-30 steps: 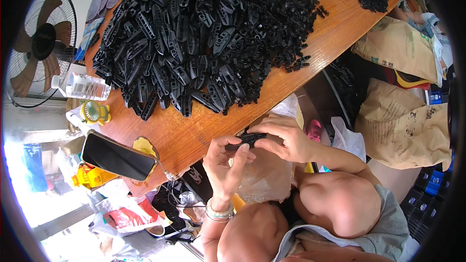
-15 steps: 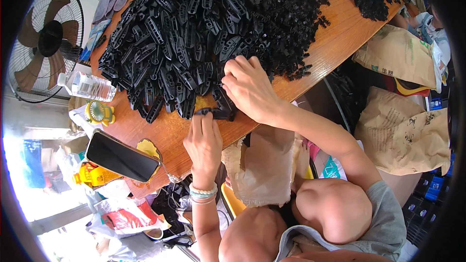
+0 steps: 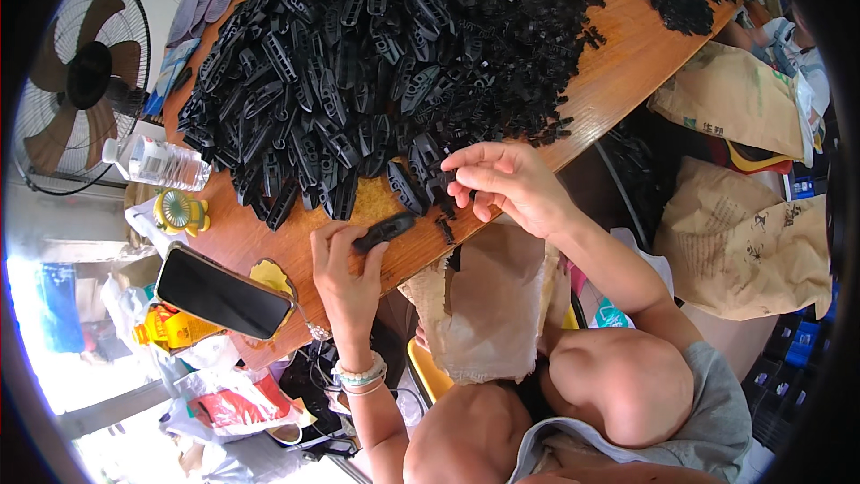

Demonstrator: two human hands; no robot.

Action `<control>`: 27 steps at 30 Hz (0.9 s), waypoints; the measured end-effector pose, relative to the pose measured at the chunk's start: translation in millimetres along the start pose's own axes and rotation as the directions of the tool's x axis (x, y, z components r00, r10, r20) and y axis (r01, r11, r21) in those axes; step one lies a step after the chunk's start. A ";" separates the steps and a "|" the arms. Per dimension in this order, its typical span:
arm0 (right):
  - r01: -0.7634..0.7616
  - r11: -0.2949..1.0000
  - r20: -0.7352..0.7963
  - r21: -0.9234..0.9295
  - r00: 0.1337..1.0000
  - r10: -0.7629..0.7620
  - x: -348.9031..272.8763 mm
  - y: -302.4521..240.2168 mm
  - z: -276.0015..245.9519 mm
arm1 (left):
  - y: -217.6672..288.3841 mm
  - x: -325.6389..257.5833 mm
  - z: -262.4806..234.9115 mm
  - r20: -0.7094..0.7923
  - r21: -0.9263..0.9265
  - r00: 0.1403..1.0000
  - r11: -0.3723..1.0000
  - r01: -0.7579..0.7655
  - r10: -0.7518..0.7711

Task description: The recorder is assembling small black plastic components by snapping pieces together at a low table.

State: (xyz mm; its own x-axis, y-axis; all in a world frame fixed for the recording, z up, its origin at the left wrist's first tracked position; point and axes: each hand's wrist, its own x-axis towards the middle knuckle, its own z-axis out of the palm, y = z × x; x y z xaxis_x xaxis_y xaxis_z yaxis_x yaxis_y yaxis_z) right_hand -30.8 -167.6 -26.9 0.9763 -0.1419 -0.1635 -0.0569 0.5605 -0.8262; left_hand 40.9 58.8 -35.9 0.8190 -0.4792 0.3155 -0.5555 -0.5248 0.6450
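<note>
My left hand (image 3: 343, 273) grips a long black plastic part (image 3: 385, 231) between thumb and fingers, just above the near table edge. To its right, my right hand (image 3: 511, 184) has its fingers parted and slightly bent, with no held thing plainly visible. Small black clips (image 3: 445, 229) lie near the table edge, below the right fingertips. Another long black part (image 3: 407, 186) rests between the two hands, against a large heap of similar parts (image 3: 331, 99).
Many tiny black pieces (image 3: 528, 45) cover the wooden table (image 3: 618, 63) at the far right. On the left are a phone (image 3: 224, 291), a small yellow fan (image 3: 179, 211), a plastic bottle (image 3: 161, 161) and a large fan (image 3: 90, 76). Brown paper bags (image 3: 743, 242) stand at right.
My left hand has drawn back toward the left and nearer, carrying the black part. My right hand has come away from the heap, rightward and nearer, with its fingers spreading.
</note>
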 end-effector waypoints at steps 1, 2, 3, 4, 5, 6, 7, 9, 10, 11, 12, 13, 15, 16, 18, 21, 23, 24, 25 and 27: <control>-0.018 1.000 0.005 -0.015 1.000 0.018 -1.8 -0.2 -0.2 | -0.2 -1.1 0.3 -0.046 -0.061 0.999 0.998 -0.026 0.023; -0.031 0.998 -0.010 -0.048 0.999 0.031 -3.4 -2.6 2.2 | 1.4 -2.6 1.4 -0.086 -0.157 0.996 0.988 0.004 -0.017; -0.032 0.998 -0.011 -0.046 0.999 0.031 -6.1 -3.3 1.9 | 5.9 -6.4 2.0 -0.084 -0.156 0.996 0.988 0.004 -0.017; -0.019 0.998 -0.018 -0.052 1.000 0.018 -9.6 -3.7 0.5 | 13.6 -11.2 3.2 -0.061 -0.348 0.975 0.920 0.178 -0.212; -0.003 0.998 -0.025 -0.060 1.000 0.002 -13.8 -5.0 0.5 | 23.2 -13.4 5.3 -0.002 -0.520 0.921 0.787 0.332 -0.389; 0.036 0.993 -0.026 -0.116 0.999 -0.039 -17.3 -3.3 5.8 | 28.9 -14.1 7.2 0.000 -0.481 0.921 0.808 0.341 -0.389; 0.074 0.982 -0.027 -0.173 0.996 -0.080 -21.7 0.0 11.9 | 39.5 -14.2 10.9 0.034 -0.587 0.907 0.726 0.359 -0.420; 0.174 0.970 -0.024 -0.170 0.983 -0.181 -28.7 11.0 25.9 | 59.0 -15.9 17.9 0.035 -0.702 0.895 0.626 0.339 -0.446; 0.179 0.968 -0.073 -0.175 0.978 -0.194 -30.0 15.9 31.3 | 58.7 -19.8 25.0 0.053 -0.728 0.908 0.606 0.320 -0.416; 0.185 0.966 -0.125 -0.183 0.970 -0.209 -31.1 18.5 33.3 | 61.8 -20.8 29.4 0.071 -0.756 0.921 0.582 0.301 -0.383; 0.183 0.967 -0.134 -0.179 0.969 -0.209 -31.4 20.4 32.3 | 65.9 -23.7 28.1 0.179 -0.801 0.929 0.500 0.329 -0.325; 0.185 0.966 -0.138 -0.182 0.968 -0.211 -34.3 19.6 32.0 | 70.8 -23.9 28.9 0.182 -0.802 0.929 0.498 0.329 -0.321; 0.139 0.958 -0.134 -0.252 0.975 -0.176 -39.9 16.3 34.6 | 79.9 -22.8 28.0 0.192 -0.928 0.909 0.233 0.291 -0.370; 0.148 0.955 -0.128 -0.256 0.974 -0.185 -40.9 15.2 34.6 | 77.9 -22.9 23.9 0.211 -0.928 0.923 0.232 0.293 -0.323; 0.162 0.942 -0.124 -0.294 0.971 -0.205 -43.2 15.6 31.0 | 76.1 -16.9 16.8 0.279 -0.879 0.911 0.301 0.370 -0.304; 0.208 0.929 -0.091 -0.305 0.965 -0.246 -43.2 17.5 28.2 | 69.8 -15.4 16.7 0.364 -0.822 0.879 0.338 0.459 -0.308; 0.238 0.930 -0.069 -0.280 0.961 -0.267 -42.1 19.7 30.0 | 70.4 -19.4 17.4 0.306 -0.826 0.898 0.382 0.416 -0.317; 0.285 0.912 -0.027 -0.296 0.951 -0.307 -41.2 21.9 33.6 | 70.4 -20.4 17.0 0.306 -0.825 0.897 0.382 0.416 -0.318; 0.332 0.891 0.015 -0.310 0.939 -0.345 -40.5 23.6 35.9 | 70.4 -21.1 16.4 0.315 -0.817 0.889 0.381 0.432 -0.334; 0.399 0.805 0.064 -0.439 0.908 -0.415 -38.4 26.2 32.9 | 71.6 -21.7 17.0 0.323 -0.811 0.880 0.377 0.447 -0.349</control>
State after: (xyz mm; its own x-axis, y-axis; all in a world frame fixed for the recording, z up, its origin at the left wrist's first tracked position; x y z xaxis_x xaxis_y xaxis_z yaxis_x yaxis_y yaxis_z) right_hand -62.9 -120.7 -24.5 0.9231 -0.3091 0.2286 0.2519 0.0370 -0.9670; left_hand -19.0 19.6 -8.5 0.8681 -0.4655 -0.1723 0.2732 0.1583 0.9488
